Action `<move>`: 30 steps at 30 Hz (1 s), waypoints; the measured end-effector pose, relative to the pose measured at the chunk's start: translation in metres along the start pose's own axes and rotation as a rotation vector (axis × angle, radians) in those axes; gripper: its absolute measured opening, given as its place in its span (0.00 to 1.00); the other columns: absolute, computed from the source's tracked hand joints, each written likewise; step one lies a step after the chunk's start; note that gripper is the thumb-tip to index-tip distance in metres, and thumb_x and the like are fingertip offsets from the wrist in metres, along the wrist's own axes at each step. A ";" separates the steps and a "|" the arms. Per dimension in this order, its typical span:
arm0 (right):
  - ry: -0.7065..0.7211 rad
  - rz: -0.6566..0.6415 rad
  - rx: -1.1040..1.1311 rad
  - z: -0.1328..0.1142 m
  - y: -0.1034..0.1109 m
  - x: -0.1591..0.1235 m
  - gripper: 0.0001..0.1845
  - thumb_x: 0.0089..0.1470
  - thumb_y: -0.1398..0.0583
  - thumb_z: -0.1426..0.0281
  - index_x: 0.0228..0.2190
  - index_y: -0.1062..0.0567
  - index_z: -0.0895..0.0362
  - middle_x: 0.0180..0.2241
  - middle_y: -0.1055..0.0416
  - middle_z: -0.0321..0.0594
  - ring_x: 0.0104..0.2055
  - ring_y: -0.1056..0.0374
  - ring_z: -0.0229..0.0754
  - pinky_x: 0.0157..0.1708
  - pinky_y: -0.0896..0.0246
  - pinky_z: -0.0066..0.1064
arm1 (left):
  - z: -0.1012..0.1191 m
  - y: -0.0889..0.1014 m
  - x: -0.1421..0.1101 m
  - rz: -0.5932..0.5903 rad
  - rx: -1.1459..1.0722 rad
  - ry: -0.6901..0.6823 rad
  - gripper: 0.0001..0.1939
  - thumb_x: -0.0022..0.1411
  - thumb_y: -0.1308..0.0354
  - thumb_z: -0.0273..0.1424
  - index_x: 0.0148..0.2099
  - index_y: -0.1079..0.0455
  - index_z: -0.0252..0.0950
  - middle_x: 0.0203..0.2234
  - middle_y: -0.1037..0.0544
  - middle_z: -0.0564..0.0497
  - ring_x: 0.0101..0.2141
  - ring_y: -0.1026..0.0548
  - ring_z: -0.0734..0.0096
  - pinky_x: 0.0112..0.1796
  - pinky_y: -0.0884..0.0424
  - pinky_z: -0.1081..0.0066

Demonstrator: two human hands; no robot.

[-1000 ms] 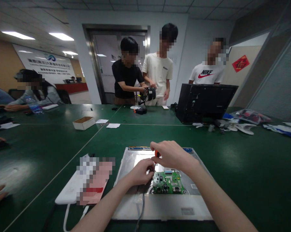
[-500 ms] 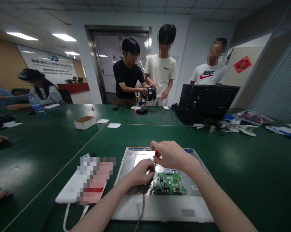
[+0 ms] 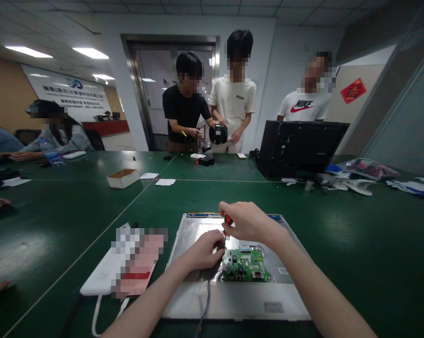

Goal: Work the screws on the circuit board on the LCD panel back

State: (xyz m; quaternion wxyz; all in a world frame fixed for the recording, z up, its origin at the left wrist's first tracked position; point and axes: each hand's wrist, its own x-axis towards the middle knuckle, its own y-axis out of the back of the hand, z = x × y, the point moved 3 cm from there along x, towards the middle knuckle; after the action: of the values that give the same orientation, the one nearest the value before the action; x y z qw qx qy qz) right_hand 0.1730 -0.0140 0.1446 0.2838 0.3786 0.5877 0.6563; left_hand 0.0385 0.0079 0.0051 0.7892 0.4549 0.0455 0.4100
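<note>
My right hand (image 3: pixel 249 221) is closed round the red and black handle of a screwdriver (image 3: pixel 228 219), held upright with its thin shaft pointing down. The tip is hidden behind my left hand. My left hand (image 3: pixel 208 249) is curled with its fingertips pinched together at the left edge of a green circuit board (image 3: pixel 245 265); what they hold, if anything, is hidden. The board lies on a flat silver metal panel (image 3: pixel 240 300). A grey cable (image 3: pixel 207 300) runs from beneath my left hand over the panel's front edge.
A white power bank (image 3: pixel 102 272) with a cable and a pink phone-like slab (image 3: pixel 141 272) lie left of the panel. Farther off stand an open white box (image 3: pixel 123 180) and a black monitor (image 3: pixel 301 148). Several people are round the table; two handle a black device (image 3: pixel 218 134).
Both my hands stay at nearly the same spot on the panel, with the right still on the screwdriver. Across the table, a person's hand has shifted slightly on the black device.
</note>
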 end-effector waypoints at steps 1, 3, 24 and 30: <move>0.008 0.003 0.006 0.000 0.000 0.000 0.10 0.53 0.41 0.67 0.39 0.32 0.53 0.32 0.24 0.36 0.32 0.29 0.42 0.23 0.58 0.29 | 0.000 0.000 0.000 0.001 0.004 0.000 0.05 0.51 0.46 0.22 0.32 0.34 0.34 0.28 0.30 0.52 0.29 0.36 0.71 0.31 0.41 0.73; -0.004 -0.004 -0.006 0.002 0.001 0.001 0.11 0.55 0.41 0.62 0.39 0.32 0.53 0.32 0.24 0.37 0.33 0.29 0.42 0.24 0.57 0.28 | -0.001 0.000 0.000 -0.001 0.010 0.003 0.04 0.52 0.46 0.23 0.32 0.34 0.35 0.28 0.30 0.52 0.29 0.36 0.71 0.31 0.41 0.73; -0.013 0.007 -0.048 0.001 0.002 0.001 0.08 0.57 0.43 0.63 0.36 0.31 0.54 0.29 0.25 0.38 0.30 0.29 0.42 0.23 0.61 0.29 | 0.002 0.003 0.002 -0.048 -0.010 0.070 0.02 0.56 0.43 0.27 0.33 0.33 0.34 0.29 0.28 0.51 0.31 0.34 0.70 0.31 0.40 0.73; 0.009 -0.018 -0.018 0.000 0.003 -0.001 0.08 0.54 0.43 0.67 0.38 0.33 0.54 0.32 0.25 0.38 0.31 0.30 0.40 0.23 0.61 0.30 | 0.002 0.002 0.002 -0.035 -0.026 0.061 0.01 0.55 0.43 0.26 0.32 0.33 0.34 0.28 0.28 0.51 0.30 0.34 0.70 0.32 0.39 0.73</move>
State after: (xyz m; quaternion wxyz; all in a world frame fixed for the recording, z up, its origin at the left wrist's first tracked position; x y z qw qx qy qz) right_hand 0.1738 -0.0153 0.1473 0.2902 0.3677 0.5864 0.6608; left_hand 0.0394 0.0087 0.0085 0.8003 0.4309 0.0722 0.4105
